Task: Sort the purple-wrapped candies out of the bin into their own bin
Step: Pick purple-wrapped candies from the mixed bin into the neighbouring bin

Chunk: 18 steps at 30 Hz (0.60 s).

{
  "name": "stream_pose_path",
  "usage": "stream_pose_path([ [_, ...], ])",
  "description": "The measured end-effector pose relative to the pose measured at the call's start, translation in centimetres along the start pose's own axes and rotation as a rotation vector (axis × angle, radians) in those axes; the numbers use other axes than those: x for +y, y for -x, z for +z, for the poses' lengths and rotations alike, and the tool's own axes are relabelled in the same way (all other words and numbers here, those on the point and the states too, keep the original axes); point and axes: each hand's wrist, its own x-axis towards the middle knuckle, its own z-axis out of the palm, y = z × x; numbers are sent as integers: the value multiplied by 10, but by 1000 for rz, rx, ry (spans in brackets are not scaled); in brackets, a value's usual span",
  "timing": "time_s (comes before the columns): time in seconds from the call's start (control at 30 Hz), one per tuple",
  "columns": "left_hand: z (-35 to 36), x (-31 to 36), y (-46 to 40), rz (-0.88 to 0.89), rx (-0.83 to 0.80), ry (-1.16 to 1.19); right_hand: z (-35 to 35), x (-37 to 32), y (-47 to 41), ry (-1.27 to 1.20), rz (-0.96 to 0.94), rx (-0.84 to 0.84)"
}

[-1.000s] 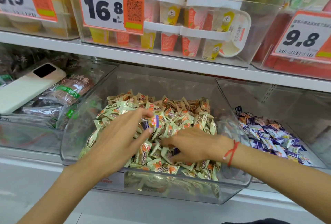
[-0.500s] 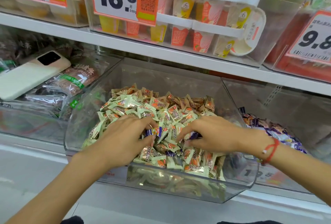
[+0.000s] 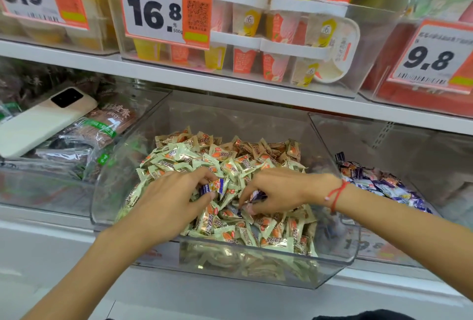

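Down inside clear plastic bin of pale-wrapped candies: left hand pinching purple-wrapped candy, right hand gripping another purple piece. Picking step underway; probably next, carrying both over into neighbouring purple-candy bin.

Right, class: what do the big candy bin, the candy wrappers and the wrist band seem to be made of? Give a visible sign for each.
Candy bin: clear, glossy rigid plastic, probably acrylic; the candies show through its front wall.
Pale candy wrappers: thin shiny film, likely plastic or foil; crimped ends and glints.
Wrist band by the right hand: thin red cord or thread, matt; apparently knotted.
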Motion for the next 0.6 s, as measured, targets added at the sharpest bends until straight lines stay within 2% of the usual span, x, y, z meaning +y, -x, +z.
stream_pose_path([
  [0.2,-1,1,0,1,2,18,-21,-2,50,-525,64,213],
  [0.4,-11,30,-2,60,68,206,-14,-15,119,-694,130,573],
  [0.53,-13,88,-19,206,60,271,-2,-6,149,-968,339,702],
  [0.6,-6,113,-35,178,-12,400,3,-1,155,-1183,435,757],
])
